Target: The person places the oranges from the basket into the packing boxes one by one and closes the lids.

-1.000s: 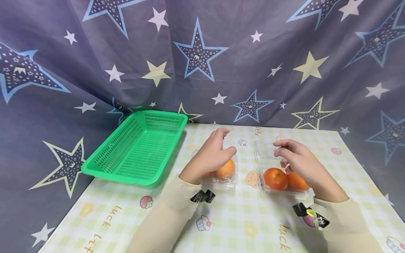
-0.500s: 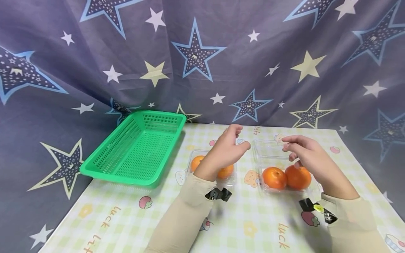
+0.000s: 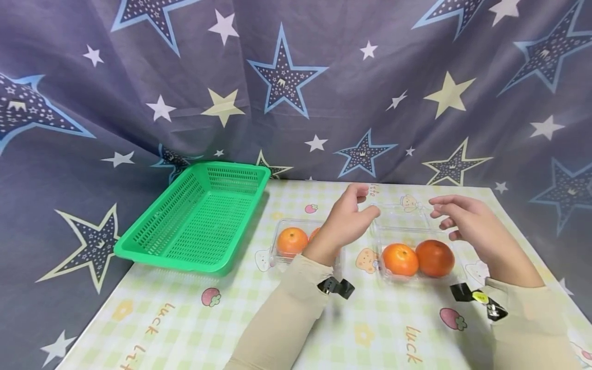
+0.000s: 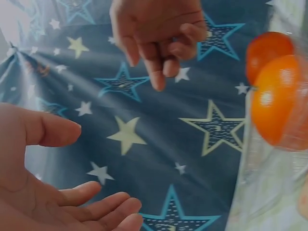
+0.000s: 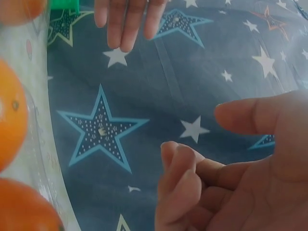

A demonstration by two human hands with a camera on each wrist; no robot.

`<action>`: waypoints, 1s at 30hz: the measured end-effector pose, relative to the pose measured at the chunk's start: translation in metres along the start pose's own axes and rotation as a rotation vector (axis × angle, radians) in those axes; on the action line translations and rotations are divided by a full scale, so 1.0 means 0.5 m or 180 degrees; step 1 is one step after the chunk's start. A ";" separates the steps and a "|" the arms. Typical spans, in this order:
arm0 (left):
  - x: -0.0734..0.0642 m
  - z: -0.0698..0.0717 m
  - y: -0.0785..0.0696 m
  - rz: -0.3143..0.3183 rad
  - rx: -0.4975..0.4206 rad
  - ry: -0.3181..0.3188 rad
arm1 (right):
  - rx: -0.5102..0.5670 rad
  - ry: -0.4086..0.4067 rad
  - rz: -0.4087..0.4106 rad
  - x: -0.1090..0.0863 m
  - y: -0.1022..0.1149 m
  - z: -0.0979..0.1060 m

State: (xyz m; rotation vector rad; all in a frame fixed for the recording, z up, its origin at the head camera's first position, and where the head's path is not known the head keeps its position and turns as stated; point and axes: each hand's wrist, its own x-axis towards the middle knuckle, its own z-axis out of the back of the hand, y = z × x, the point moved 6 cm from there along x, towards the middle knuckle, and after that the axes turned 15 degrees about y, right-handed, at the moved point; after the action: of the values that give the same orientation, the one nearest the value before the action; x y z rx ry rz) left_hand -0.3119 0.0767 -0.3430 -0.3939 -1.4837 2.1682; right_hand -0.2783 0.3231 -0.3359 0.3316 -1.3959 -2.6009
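In the head view my left hand (image 3: 344, 221) hangs in the air above the gap between two clear plastic boxes. Its fingers are loosely bent and hold nothing. My right hand (image 3: 474, 223) hovers over the back right of the right clear box (image 3: 386, 234), also holding nothing. Two oranges, a lighter orange (image 3: 400, 259) and a darker orange (image 3: 435, 258), sit side by side in that box, whose lid (image 3: 402, 216) lies opened toward the back. The left clear box (image 3: 277, 262) holds an orange (image 3: 292, 241) and another orange partly hidden behind my left wrist.
A green plastic basket (image 3: 125, 246) with slotted walls stands at the table's back left. Behind the table hangs a dark curtain (image 3: 314, 46) printed with stars. The checked tablecloth (image 3: 176, 318) carries printed strawberries and letters.
My left hand has moved right, away from the left box, uncovering one orange there. My right hand has shifted right and now leaves both oranges in the right box visible.
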 end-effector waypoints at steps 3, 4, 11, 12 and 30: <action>0.011 -0.011 0.013 0.0029 -0.0021 -0.0048 | 0.0015 -0.0030 -0.0033 0.002 -0.011 0.009; 0.014 -0.015 0.017 0.0064 -0.0016 -0.0044 | 0.0028 -0.0033 -0.0056 0.003 -0.015 0.011; 0.039 -0.033 0.045 0.0391 0.0028 0.0005 | 0.0164 0.0084 -0.0291 0.020 -0.058 0.022; 0.041 -0.035 0.048 0.0422 0.0040 0.0015 | 0.0189 0.0120 -0.0318 0.023 -0.066 0.023; 0.054 -0.077 0.097 0.0792 0.0374 0.0255 | 0.0216 0.0173 -0.0609 0.042 -0.146 0.038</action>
State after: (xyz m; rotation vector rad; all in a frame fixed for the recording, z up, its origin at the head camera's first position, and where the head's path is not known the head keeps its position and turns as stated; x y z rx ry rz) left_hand -0.3270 0.1072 -0.4015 -0.6456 -1.3152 2.3872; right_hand -0.3068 0.3728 -0.3891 0.5674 -1.5048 -2.6740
